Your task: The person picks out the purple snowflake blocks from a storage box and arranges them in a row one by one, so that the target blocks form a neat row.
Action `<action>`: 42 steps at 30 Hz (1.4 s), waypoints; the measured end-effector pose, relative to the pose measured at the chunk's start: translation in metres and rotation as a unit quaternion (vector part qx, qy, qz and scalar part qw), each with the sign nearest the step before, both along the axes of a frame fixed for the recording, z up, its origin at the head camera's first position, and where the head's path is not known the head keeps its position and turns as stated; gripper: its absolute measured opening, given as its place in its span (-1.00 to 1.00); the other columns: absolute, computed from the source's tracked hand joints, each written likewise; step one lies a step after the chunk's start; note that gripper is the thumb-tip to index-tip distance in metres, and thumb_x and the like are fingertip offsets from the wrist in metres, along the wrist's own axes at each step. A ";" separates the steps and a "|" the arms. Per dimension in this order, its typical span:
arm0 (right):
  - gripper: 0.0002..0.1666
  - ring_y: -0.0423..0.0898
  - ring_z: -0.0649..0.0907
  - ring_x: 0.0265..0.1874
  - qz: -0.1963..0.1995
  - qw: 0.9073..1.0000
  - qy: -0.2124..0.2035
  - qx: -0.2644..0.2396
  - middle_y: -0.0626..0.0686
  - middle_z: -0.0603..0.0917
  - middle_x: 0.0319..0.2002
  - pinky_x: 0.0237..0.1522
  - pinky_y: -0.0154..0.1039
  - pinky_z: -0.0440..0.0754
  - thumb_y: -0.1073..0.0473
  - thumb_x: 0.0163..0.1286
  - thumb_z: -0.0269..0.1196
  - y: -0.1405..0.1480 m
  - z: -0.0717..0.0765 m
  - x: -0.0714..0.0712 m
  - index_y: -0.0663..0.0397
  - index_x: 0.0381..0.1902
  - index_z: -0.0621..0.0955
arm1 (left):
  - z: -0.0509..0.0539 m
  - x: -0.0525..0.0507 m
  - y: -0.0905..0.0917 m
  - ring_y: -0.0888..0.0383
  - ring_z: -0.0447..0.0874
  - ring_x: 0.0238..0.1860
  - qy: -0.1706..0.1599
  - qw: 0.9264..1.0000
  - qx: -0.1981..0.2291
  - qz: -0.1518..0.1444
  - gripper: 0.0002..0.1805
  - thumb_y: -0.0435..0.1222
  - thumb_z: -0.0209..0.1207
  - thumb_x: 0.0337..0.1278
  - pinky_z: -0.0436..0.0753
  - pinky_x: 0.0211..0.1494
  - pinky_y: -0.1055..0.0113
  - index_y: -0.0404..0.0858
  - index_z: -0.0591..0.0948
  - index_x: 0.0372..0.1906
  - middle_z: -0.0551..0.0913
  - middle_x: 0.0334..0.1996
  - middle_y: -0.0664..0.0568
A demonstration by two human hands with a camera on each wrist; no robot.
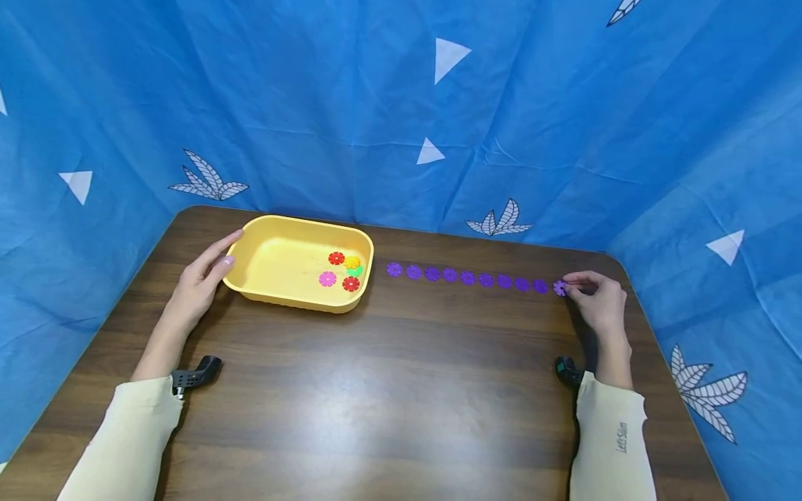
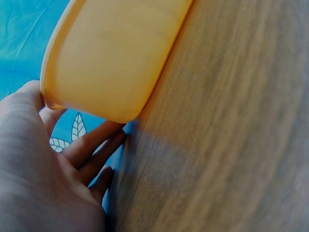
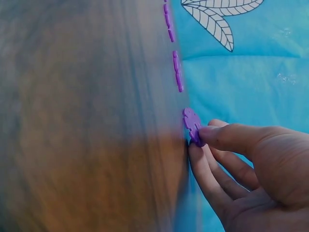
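Observation:
My right hand (image 1: 598,303) pinches a purple snowflake-shaped plastic disc (image 3: 192,124) between thumb and fingertips, tilted up from the table at the right end of a row. Several matching purple discs (image 1: 467,277) lie spaced in a line to its left. At the far left, my left hand (image 1: 199,285) holds the end of a yellow plastic basin (image 1: 250,243), thumb at the rim and other fingers against the outer wall in the left wrist view. Inside the basin's right side lie two red discs (image 1: 351,284), a pink one (image 1: 327,279), a yellow one (image 1: 352,262) and a green one (image 1: 355,272).
Everything stands on a dark wooden table (image 1: 351,390). A blue cloth (image 1: 351,104) with white triangles and leaf prints hangs behind and at both sides. The row of discs runs close to the table's back edge.

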State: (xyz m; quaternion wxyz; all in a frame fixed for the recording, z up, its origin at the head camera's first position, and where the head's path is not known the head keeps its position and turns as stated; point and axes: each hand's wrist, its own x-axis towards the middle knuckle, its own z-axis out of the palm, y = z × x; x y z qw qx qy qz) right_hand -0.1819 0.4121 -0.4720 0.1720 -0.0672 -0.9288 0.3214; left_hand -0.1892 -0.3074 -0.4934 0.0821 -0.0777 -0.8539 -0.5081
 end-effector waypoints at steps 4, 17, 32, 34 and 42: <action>-0.77 0.00 0.67 -0.08 0.013 1.000 0.004 -0.016 0.36 0.80 -0.08 0.49 0.35 0.12 0.25 0.45 0.40 -0.002 0.000 -0.003 0.21 0.01 0.78 | 0.003 0.001 -0.003 0.49 0.34 0.43 -0.002 1.000 -0.001 0.001 -0.46 -0.13 -0.02 0.70 0.36 0.25 0.83 0.07 0.34 0.63 0.33 0.62 0.15; -0.73 0.12 0.67 -0.03 -0.028 0.999 0.023 0.002 0.30 0.80 -0.03 0.28 0.13 0.36 0.12 0.55 0.31 -0.002 0.006 -0.005 0.19 0.01 0.78 | 0.002 -0.002 0.000 0.54 0.31 0.42 0.002 1.000 -0.004 -0.002 -0.46 -0.17 -0.02 0.70 0.33 0.26 0.84 0.04 0.34 0.63 0.33 0.62 0.14; -0.66 0.09 0.72 0.01 -0.033 0.999 0.043 0.004 0.23 0.82 0.00 -0.01 -0.27 0.43 0.02 0.58 0.27 -0.011 0.014 -0.005 0.15 0.03 0.78 | -0.001 -0.001 0.001 0.52 0.30 0.47 0.010 1.000 -0.002 0.010 -0.46 -0.16 0.00 0.69 0.32 0.29 0.83 0.03 0.35 0.63 0.35 0.61 0.13; -0.66 0.12 0.72 0.03 -0.028 0.999 0.045 0.005 0.22 0.82 0.01 -0.03 -0.27 0.45 0.02 0.58 0.27 -0.015 0.016 -0.005 0.14 0.04 0.77 | 0.000 -0.001 0.000 0.54 0.31 0.45 0.011 1.000 -0.005 0.013 -0.46 -0.16 0.01 0.68 0.33 0.28 0.84 0.05 0.35 0.63 0.35 0.61 0.14; -0.67 0.13 0.76 0.01 -0.001 0.998 0.056 0.021 0.19 0.81 0.01 -0.07 -0.46 0.54 0.02 0.56 0.30 -0.025 0.023 0.005 0.14 0.05 0.76 | 0.000 0.002 0.000 0.55 0.34 0.42 0.023 1.000 0.003 0.008 -0.46 -0.19 0.01 0.68 0.36 0.27 0.82 0.00 0.37 0.62 0.37 0.60 0.08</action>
